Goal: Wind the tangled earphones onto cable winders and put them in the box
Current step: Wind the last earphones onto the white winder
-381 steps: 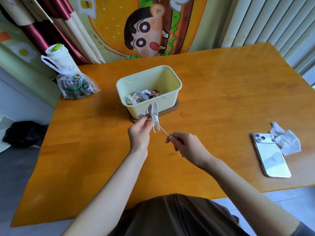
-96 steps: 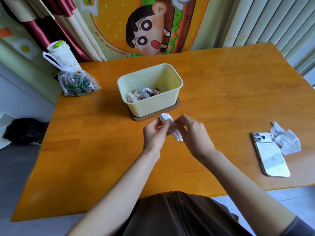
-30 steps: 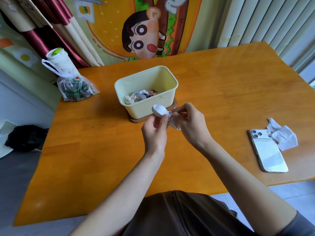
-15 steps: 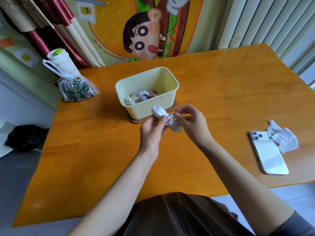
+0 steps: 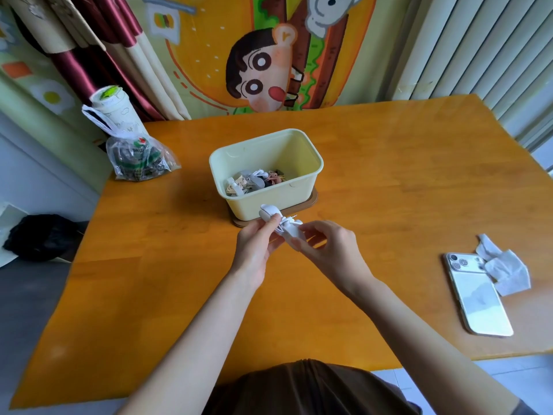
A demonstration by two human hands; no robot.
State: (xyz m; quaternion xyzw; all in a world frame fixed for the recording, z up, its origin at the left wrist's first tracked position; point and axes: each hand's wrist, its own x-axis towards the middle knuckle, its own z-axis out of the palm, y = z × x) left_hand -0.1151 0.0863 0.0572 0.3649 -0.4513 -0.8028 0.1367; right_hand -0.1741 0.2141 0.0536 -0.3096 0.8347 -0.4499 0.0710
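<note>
A white cable winder [image 5: 279, 223] with white earphone cable wound round its middle is held just in front of the pale yellow box [image 5: 308, 157]. My left hand [image 5: 256, 245] grips its upper left end. My right hand [image 5: 327, 248] pinches its lower right end. A small metal plug tip sticks out near the top of the winding. The box stands on a brown wooden lid and holds several wound earphones [image 5: 254, 181] in white, beige and pink.
A white phone [image 5: 475, 295] lies at the right of the orange wooden table [image 5: 404, 175], with a crumpled white tissue [image 5: 502, 266] beside it. A clear plastic bag [image 5: 139, 158] and a paper cup [image 5: 112, 112] stand at the back left corner.
Twelve seconds ago cable stretched from the winder to my right hand; now it is wound up. Over the last second both hands stayed on the winder in front of the box.
</note>
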